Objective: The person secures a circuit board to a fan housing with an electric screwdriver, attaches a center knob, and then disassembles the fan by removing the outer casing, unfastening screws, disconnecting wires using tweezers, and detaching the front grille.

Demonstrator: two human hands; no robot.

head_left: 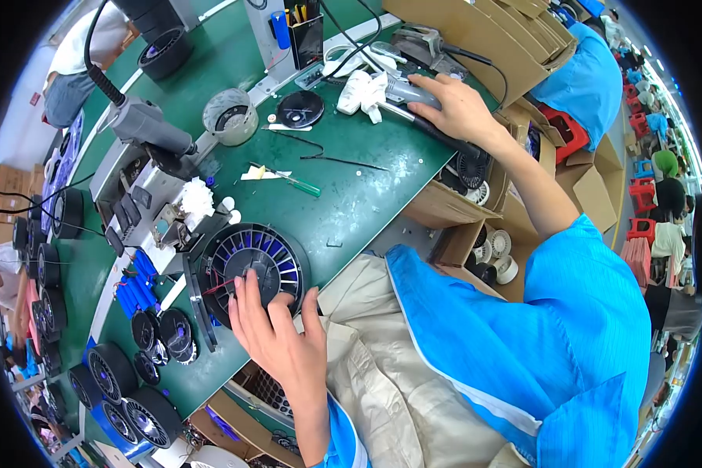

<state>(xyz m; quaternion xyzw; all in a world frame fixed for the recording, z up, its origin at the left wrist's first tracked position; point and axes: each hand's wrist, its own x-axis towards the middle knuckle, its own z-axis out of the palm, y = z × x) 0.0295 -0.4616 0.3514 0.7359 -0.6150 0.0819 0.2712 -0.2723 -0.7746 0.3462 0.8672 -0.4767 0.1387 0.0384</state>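
My left hand (281,335) rests with spread fingers on a round black fan (265,261) with blue showing between its fins. Thin red wires lie by its fingertips. At the bench's far right, my right hand (456,109) has its fingers and thumb around a grey cylindrical tool (412,93); its exact kind is unclear. A white cloth (363,93) bunches at that tool's end. Just below it lies a rod with a black handle (448,140). A green-handled screwdriver (304,187) lies on the bench between my hands.
A grey powered tool (152,129) hangs at left above a metal fixture. A cylindrical housing (230,117) and black disc (300,109) stand on the green bench (351,203). Blue cells (136,281) and several black fans (148,417) sit left. Cardboard boxes (437,203) adjoin the bench edge.
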